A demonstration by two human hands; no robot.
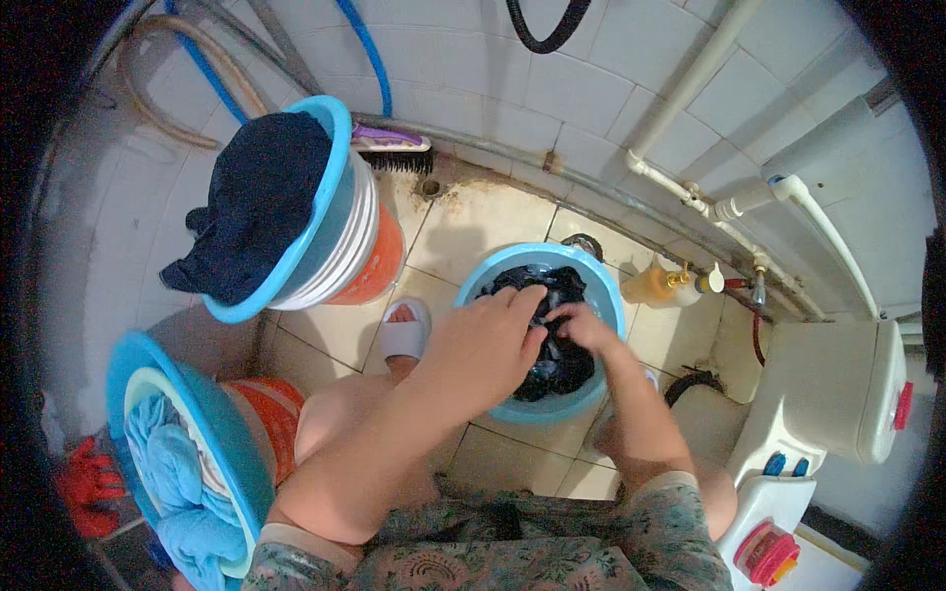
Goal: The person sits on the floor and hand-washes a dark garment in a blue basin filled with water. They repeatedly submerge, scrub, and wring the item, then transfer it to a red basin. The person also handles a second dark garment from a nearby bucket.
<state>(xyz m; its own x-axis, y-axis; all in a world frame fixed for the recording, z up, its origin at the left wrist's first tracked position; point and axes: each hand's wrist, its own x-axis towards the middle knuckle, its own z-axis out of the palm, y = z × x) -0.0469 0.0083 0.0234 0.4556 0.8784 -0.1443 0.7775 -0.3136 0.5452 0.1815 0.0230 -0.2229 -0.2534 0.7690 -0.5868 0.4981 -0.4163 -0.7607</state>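
A light blue basin [480, 407] on the tiled floor holds water and a bunched dark wet garment [554, 376]. Both my hands are over it, close together. My left hand [505, 330] comes in from the left with its fingers curled round a fold of the dark cloth. Opposite it, my right hand [583, 328] has bent fingers closed on the same cloth. Part of the garment is hidden under my hands, and its kind cannot be made out.
At left, dark clothes [261, 197] fill a blue basin set on a bucket [370, 241]. Nearer, another blue basin [123, 384] holds light blue cloth [182, 492]. A scrub brush [394, 150] and bottles [655, 284] stand by the wall; a white toilet [828, 384] is at right.
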